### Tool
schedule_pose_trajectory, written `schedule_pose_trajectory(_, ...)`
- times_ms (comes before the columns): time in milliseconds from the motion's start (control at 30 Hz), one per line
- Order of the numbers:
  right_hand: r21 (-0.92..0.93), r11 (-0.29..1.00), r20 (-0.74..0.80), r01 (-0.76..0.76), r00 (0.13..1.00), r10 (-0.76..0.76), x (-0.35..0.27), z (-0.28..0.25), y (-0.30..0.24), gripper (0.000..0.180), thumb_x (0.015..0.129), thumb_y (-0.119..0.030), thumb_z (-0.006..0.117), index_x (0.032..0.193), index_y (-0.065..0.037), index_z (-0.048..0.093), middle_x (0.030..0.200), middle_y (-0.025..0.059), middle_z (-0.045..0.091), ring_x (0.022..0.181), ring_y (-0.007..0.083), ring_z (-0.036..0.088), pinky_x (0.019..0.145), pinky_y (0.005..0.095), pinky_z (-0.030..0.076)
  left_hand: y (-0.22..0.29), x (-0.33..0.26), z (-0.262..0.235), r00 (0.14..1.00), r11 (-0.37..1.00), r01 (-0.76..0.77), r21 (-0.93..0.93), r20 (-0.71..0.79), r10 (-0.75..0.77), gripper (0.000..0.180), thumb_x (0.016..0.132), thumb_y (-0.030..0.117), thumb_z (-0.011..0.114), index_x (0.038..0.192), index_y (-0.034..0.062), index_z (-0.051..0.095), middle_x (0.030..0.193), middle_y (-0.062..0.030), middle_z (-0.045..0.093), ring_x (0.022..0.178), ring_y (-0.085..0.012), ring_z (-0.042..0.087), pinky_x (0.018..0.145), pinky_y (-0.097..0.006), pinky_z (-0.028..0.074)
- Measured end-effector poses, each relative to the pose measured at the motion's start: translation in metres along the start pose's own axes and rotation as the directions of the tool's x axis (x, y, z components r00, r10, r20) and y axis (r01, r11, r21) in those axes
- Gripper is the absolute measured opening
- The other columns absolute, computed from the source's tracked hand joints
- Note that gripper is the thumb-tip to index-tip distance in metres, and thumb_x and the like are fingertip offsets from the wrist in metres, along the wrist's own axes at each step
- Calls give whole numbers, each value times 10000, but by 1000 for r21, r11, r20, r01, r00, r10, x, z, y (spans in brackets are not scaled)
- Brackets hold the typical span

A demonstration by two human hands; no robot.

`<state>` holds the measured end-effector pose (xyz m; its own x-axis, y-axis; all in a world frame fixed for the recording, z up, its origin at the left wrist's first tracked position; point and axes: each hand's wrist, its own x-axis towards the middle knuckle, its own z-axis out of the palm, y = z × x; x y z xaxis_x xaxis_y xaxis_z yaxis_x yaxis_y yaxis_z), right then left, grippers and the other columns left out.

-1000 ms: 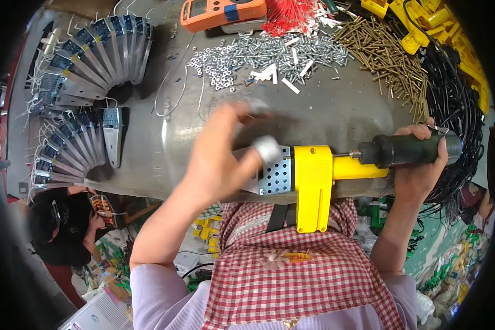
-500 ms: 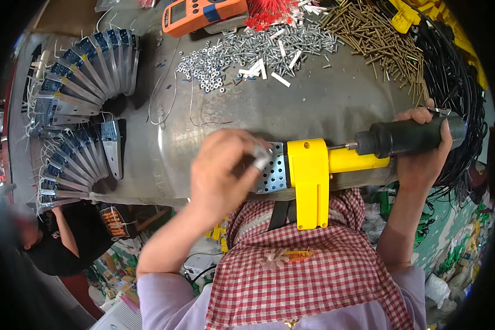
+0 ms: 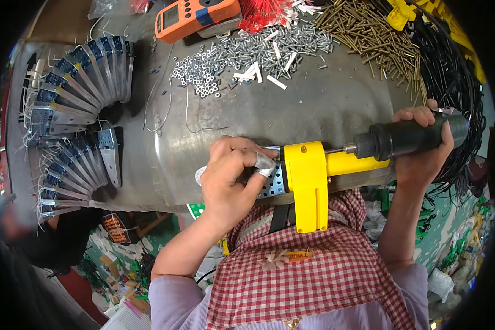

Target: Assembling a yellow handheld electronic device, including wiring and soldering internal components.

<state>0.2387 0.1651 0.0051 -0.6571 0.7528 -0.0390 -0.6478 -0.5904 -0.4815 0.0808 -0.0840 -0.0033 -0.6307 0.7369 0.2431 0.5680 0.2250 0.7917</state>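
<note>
Yellow block-bodied tool with a black cylindrical handle (image 3: pixel 319 176) sits at the near edge of the grey sheet-metal bench (image 3: pixel 313 115). Right hand (image 3: pixel 423 146) wraps the handle, fingers curled tight; left hand (image 3: pixel 231 179) pinches a small perforated metal plate (image 3: pixel 272 184) against the tool's left face. Judged mid-run: two fanned rows of finished metal brackets (image 3: pixel 74 88) fill the left edge, heaps of silver screws and nuts (image 3: pixel 247 52) and brass screws (image 3: pixel 368 33) remain along the far edge.

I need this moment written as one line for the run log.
left hand: gripping perforated metal front of yellow tool | right hand: around black handle | tool: level over metal sheet | behind: silver screws
</note>
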Motion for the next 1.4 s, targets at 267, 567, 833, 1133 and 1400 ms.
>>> schedule_pose_trajectory(267,-127,991,10,38,999,-37,-3,4,2,371,874,-310,477,1149,-70,407,860,-2,434,845,125,471,919,372,360,-2,7,3,991,992,-119,46,64,116,249,639,-64,631,849,35,540,996,-98,589,894,-323,552,784,-415,441)
schedule_pose_trajectory(567,-63,996,25,58,998,-56,-3,6,5,357,884,-298,452,1153,-69,402,866,3,432,846,121,475,908,351,371,1,10,1,974,985,-169,26,158,162,272,655,-83,595,878,25,485,1051,-138,634,954,-346,584,937,-489,403)
schedule_pose_trajectory(833,-247,967,-24,62,997,-70,7,14,-10,362,878,-283,468,1156,-59,409,849,-1,439,828,130,470,907,368,373,0,10,11,974,980,161,-118,179,-138,298,751,-53,577,1026,-11,471,1090,-135,623,1018,-279,593,898,-349,443)
schedule_pose_trajectory(1133,-73,997,10,33,999,-33,-23,7,-18,407,866,-276,510,1193,-51,420,826,4,440,811,128,459,909,375,372,2,13,-2,946,984,-119,132,317,72,735,610,189,766,1214,10,389,1218,-93,571,1111,-374,471,1001,-444,339)
schedule_pose_trajectory(1400,-16,997,-52,79,995,-80,-23,3,-29,424,865,-272,526,1200,-36,418,819,18,440,808,144,458,929,381,369,-4,9,0,951,985,-143,100,289,109,758,599,185,782,1202,18,354,1217,-59,586,1077,-367,475,979,-442,343)
